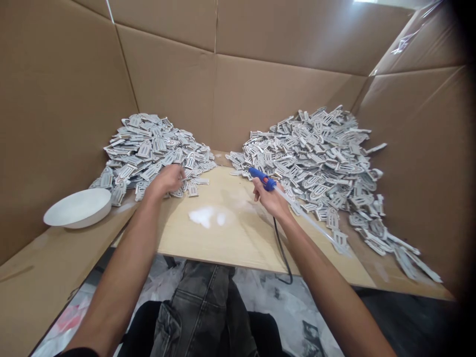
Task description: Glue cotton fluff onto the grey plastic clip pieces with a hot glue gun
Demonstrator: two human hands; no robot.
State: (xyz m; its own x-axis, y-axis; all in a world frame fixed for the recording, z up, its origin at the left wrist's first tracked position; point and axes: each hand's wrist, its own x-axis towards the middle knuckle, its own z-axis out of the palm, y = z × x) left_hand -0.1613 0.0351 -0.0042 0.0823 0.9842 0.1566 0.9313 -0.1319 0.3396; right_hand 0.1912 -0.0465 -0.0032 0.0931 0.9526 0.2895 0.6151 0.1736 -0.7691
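Observation:
My right hand (270, 198) grips a blue hot glue gun (260, 176), its nozzle end pointing away over the wooden board. A long clear glue stick (312, 223) sticks out of the gun's back, over my forearm, and a black cord (280, 253) hangs down from it. At the near edge of the left pile of flat grey-white arched pieces with slots (148, 141), my left hand (169, 179) has its fingers curled together. What they pinch, if anything, is hidden. One loose arched piece (193, 190) lies just right of that hand.
A larger pile of the same pieces (316, 148) spreads over the right side, trailing toward the front edge. A white bowl (80, 208) stands at left. White patches (203, 216) mark the wooden board (223, 243). Cardboard walls (282, 94) enclose the back and sides.

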